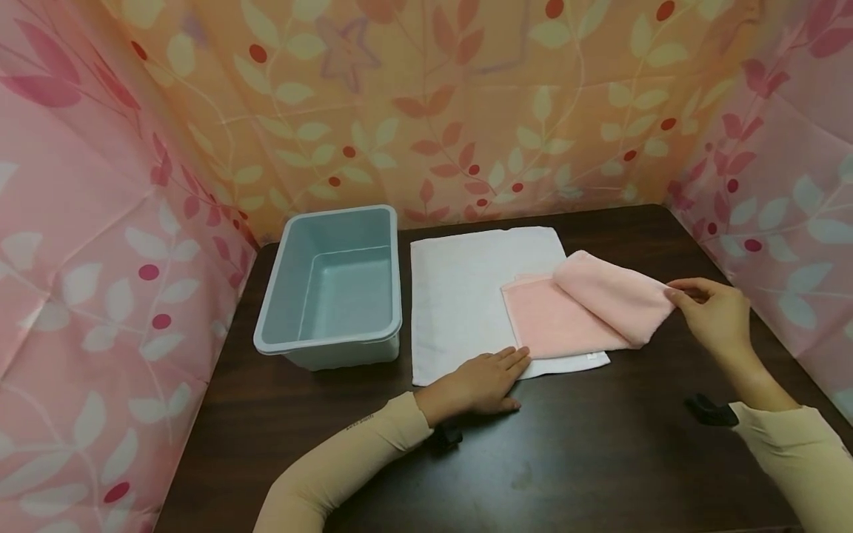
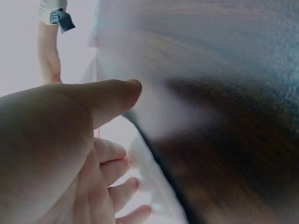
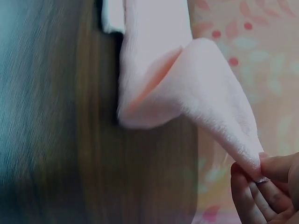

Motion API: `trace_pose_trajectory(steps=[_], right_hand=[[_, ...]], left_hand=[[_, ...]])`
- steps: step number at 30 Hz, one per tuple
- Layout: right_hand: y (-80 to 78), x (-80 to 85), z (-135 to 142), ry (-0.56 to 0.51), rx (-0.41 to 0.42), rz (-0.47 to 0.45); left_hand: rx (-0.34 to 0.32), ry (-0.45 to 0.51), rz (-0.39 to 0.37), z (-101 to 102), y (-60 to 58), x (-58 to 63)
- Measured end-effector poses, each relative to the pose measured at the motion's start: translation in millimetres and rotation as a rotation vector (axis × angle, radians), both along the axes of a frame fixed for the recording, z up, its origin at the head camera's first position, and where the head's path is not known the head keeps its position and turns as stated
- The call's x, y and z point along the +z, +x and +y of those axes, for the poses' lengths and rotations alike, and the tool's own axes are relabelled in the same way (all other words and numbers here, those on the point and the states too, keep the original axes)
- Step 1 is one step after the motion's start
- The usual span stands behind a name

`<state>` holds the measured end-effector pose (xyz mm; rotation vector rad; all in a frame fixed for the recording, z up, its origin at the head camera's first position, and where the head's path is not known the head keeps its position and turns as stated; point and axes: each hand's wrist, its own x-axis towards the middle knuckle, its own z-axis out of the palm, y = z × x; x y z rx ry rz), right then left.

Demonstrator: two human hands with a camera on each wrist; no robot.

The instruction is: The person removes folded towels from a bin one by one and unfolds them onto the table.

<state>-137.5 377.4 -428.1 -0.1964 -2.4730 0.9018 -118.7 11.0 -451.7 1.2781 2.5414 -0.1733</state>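
A pink towel lies partly on a spread white towel, its right part folded over and lifted at one corner. My right hand pinches that corner between thumb and fingers. The right wrist view shows the pink towel hanging in a fold from the pinching right hand. My left hand lies with extended fingers, fingertips on the near left corner of the pink towel, palm over the white towel's front edge. In the left wrist view the left hand's thumb is straight and its fingers are slightly bent.
A light blue-grey plastic basin stands left of the white towel on the dark wooden table. Floral cloth hangs behind the table and on both sides.
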Motion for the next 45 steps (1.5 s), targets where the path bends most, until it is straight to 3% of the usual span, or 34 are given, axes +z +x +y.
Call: trace_pose_trajectory(steps=[7,11,16,25,33,38,45], right_hand=[[5.1,-19.7,35,-0.030,-0.074,-0.090],[9.7,-29.0,54,-0.044,-0.054,-0.185],[12.6,-32.9,69,0.027,-0.031,-0.312],[6.4,-28.3,74,0.285,0.011,-0.333],[-19.1,-10.7,72,0.323,0.027,-0.388],[-49.5,-11.2,70,0.245,0.061,-0.344],[-80.3,-15.4,74,-0.057,0.090,-0.402]], left_hand=[[0.007,-0.005,0.000,-3,1.2,-0.8],[0.006,-0.004,0.011,-4,1.2,-1.7],[0.012,-0.004,0.006,-5,-0.5,-1.7],[0.017,-0.003,-0.004,-4,-2.0,-1.5],[0.016,-0.006,-0.011,-3,-3.0,-0.6],[0.012,0.001,-0.019,-4,-3.6,-0.7],[-0.010,0.012,-0.012,-3,-3.3,-3.4]])
